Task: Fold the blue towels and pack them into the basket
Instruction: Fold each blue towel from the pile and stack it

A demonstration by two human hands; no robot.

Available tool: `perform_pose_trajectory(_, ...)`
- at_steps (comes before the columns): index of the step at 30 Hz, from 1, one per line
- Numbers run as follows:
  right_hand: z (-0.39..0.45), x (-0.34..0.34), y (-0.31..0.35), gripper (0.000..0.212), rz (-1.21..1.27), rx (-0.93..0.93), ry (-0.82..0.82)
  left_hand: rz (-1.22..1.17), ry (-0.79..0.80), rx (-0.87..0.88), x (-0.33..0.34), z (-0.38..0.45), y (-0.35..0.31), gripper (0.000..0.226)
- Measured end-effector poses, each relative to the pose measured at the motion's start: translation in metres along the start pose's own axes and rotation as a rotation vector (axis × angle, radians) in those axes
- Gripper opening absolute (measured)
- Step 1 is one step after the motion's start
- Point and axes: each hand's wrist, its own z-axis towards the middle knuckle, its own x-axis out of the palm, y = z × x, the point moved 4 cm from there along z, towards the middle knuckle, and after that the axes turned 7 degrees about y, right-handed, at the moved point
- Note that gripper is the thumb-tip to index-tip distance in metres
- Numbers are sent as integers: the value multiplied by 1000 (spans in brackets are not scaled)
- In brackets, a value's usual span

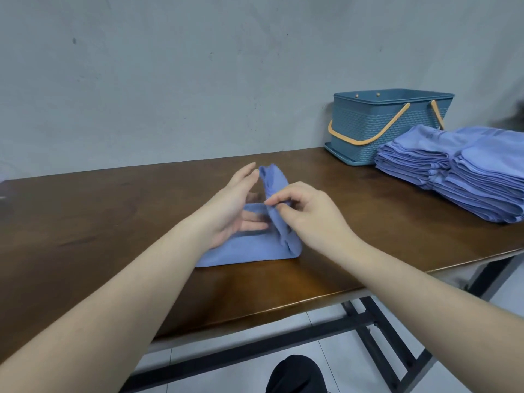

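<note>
A: What is seen at the left of the table (85,222)?

B: The left hand (226,207) is held open, fingers straight, its lower fingertips laid on the flat part of a blue towel (249,251). Nothing is gripped by it.

A: And how is that towel laid?

B: One towel is being worked. Its flat part is spread on the table near the middle, with the long axis running left to right, roughly along the front edge. The right end is raised and turned up, pointing away toward the wall (198,80).

A: By what is it raised?

B: It is pinched by the right hand (309,215) between thumb and forefinger, the other fingers being loosely curled.

A: What is found further right?

B: Two stacks of folded towels (459,168) are set side by side at the table's right end; the number in each cannot be counted. One basket (377,129), blue with two orange handles folded down, is stood behind them against the wall. What is inside it cannot be seen.
</note>
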Motion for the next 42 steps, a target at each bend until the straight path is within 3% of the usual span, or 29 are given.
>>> perform_pose_trajectory(6,-3,25,10,24,-27,-91,99,265,-174,38,-19,2,-7,21)
perform_pose_trajectory(10,-7,29,10,43,-42,-157,184,364,-238,91,-31,1,0,47)
perform_pose_trajectory(16,-14,28,-9,56,-557,-253,134,95,-280,71,-52,-6,1,59)
perform_pose_trajectory(21,-16,24,-23,47,-438,-129,181,46,-274,30,-68,-14,4,55)
perform_pose_trajectory(30,-16,37,-12,29,-667,-366,195,474,-320,52,-90,-34,37,57)
perform_pose_trajectory(35,-23,36,-23,32,-575,-319,358,745,-328,56,-88,-34,44,37)
perform_pose_trajectory(38,-26,30,-25,23,-390,-213,450,810,-356,57,-98,-32,46,29)
perform_pose_trajectory(42,-14,19,-30,19,-204,4,276,804,-357,-40,-106,-30,45,28)
